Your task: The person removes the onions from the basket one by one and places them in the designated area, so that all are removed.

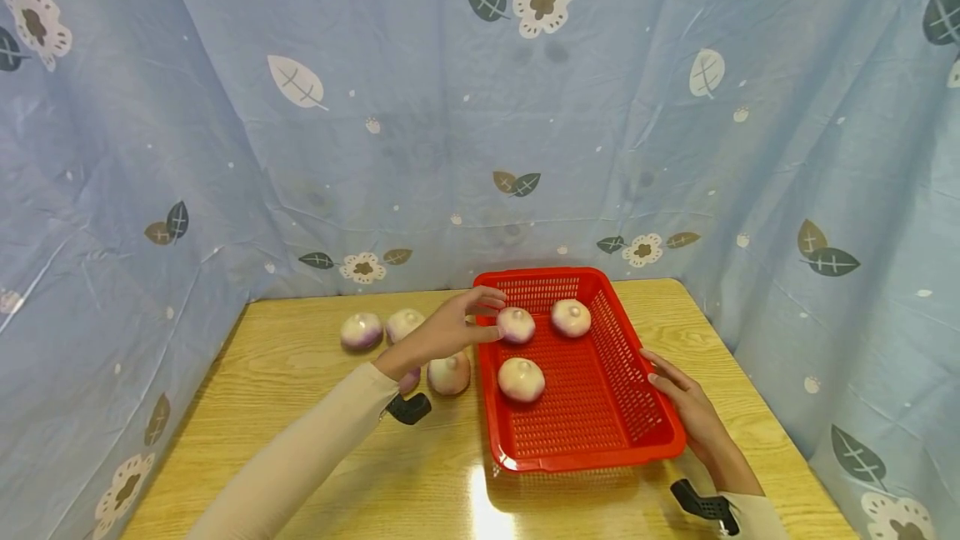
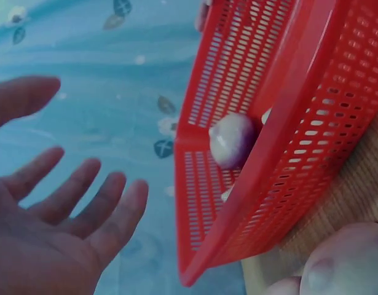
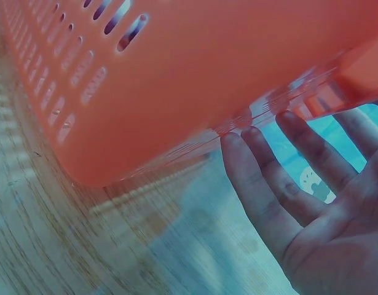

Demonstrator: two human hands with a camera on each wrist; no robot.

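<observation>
Right hand [image 1: 693,415] flat against red basket [image 1: 600,448]; left hand [image 1: 442,332], fingers released, could nudge an onion [image 1: 516,324] out

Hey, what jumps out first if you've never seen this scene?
The bright red basket on the wooden table, with three pale purple-tinged onions inside. The left hand reaches over its rim with fingers spread by one onion, and the right hand lies flat against the basket's right side. More onions lie on the table left of it.
</observation>
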